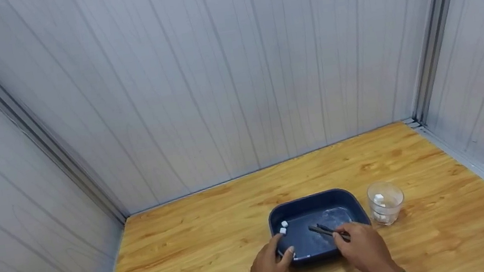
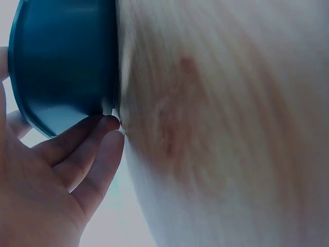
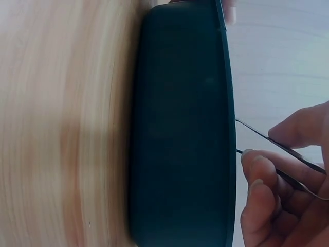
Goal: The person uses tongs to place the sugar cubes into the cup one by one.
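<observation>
A dark blue tray (image 1: 303, 243) with raised walls sits on the table, and my left hand (image 1: 266, 269) grips its near left corner. In the left wrist view, fingers (image 2: 85, 136) lie along the tray's outer wall (image 2: 64, 56). My right hand (image 1: 365, 245) pinches dark metal tweezers (image 1: 325, 230) over the tray's right half. Their two arms stand apart in the right wrist view, partly hidden by the tray wall (image 3: 180, 128). Two small white cubes (image 1: 284, 223) lie by the tray's left wall; a bit of white shows by my left thumb.
A clear glass (image 1: 393, 202) stands just right of the tray, with white cubes (image 1: 378, 198) inside. The wood-grain table (image 1: 184, 260) is bounded by pale panel walls (image 1: 234, 84) at the back and both sides.
</observation>
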`<state>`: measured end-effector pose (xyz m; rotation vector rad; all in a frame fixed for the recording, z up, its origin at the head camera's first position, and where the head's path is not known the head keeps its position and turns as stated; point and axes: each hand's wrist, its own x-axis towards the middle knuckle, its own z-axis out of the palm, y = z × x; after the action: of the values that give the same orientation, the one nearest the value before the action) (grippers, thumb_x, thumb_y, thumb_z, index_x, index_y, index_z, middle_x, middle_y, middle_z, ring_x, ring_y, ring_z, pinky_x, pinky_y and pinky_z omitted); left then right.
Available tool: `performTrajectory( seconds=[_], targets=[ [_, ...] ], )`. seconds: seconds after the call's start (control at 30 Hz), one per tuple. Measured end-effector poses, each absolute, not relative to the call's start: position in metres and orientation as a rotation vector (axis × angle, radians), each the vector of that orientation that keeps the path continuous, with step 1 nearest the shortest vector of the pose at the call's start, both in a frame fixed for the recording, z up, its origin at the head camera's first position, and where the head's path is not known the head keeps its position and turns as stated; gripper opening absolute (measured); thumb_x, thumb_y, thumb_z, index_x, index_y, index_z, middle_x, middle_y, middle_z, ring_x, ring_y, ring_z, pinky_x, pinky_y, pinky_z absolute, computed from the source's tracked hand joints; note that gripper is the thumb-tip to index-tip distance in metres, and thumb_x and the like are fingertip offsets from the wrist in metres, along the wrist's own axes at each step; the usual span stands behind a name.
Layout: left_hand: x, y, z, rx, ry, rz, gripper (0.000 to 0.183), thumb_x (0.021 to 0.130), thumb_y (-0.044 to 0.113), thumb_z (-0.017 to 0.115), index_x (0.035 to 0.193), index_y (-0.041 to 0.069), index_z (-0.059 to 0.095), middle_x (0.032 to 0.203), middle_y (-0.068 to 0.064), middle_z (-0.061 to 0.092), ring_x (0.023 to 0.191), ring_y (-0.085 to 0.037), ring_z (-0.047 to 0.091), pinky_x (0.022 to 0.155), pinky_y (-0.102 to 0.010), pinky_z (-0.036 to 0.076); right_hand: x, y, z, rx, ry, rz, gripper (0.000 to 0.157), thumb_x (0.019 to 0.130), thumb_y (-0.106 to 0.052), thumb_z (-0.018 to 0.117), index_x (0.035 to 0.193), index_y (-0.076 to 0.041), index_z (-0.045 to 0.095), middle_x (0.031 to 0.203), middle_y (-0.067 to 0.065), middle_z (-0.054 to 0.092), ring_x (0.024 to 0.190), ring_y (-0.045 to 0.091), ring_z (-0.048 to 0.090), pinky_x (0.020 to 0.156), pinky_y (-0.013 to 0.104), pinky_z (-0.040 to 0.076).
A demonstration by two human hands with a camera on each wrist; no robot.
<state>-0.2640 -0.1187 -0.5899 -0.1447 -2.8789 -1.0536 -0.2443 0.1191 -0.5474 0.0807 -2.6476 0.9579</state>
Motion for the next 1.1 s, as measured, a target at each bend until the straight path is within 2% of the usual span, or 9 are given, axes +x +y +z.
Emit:
performTrajectory(
  seconds=[0.17, 0.4, 0.87, 1.1],
  targets=[
    [-0.263, -0.12, -0.589, -0.157, -2.876, -1.052, 0.052, 0.086, 0.057, 0.053, 0.129, 0.027, 0.053, 0.117, 0.002, 0.06, 0.107, -0.02, 0.056, 0.087, -0.045, 0.044, -0.246, 0.116, -0.548, 0.097, -2.651, 0.963, 0.009, 0.079, -0.022, 0.069, 0.086, -0.016, 0.073, 0.081, -0.006, 0.066, 0.075, 0.012, 0.06, 0.067, 0.038, 0.049],
    [-0.262, -0.12, -0.588, -0.152, -2.878, -1.043, 0.064, 0.082, 0.071, 0.044, 0.129, 0.029, 0.053, 0.116, 0.004, 0.06, 0.106, -0.018, 0.056, 0.086, -0.043, 0.044, -0.248, 0.109, -0.548, 0.105, -2.662, 0.977, 0.011, 0.079, -0.022, 0.069, 0.087, -0.016, 0.073, 0.081, -0.006, 0.067, 0.076, 0.01, 0.062, 0.07, 0.036, 0.05],
    [-0.264, -0.119, -0.59, -0.137, -2.9, -1.067, 0.053, 0.086, 0.058, 0.053, 0.129, 0.028, 0.053, 0.118, 0.003, 0.059, 0.108, -0.019, 0.055, 0.088, -0.045, 0.043, -0.249, 0.097, -0.551, 0.212, -2.686, 0.937, 0.011, 0.081, -0.024, 0.069, 0.089, -0.016, 0.072, 0.082, -0.008, 0.066, 0.077, 0.011, 0.061, 0.069, 0.035, 0.05],
    [-0.264, -0.119, -0.591, -0.137, -2.889, -1.044, 0.059, 0.084, 0.066, 0.048, 0.13, 0.029, 0.052, 0.119, 0.003, 0.059, 0.109, -0.018, 0.055, 0.089, -0.044, 0.043, -0.248, 0.094, -0.55, 0.302, -2.681, 0.927, 0.015, 0.079, -0.026, 0.072, 0.09, -0.015, 0.073, 0.083, -0.009, 0.067, 0.078, 0.008, 0.061, 0.07, 0.033, 0.05]
  ],
)
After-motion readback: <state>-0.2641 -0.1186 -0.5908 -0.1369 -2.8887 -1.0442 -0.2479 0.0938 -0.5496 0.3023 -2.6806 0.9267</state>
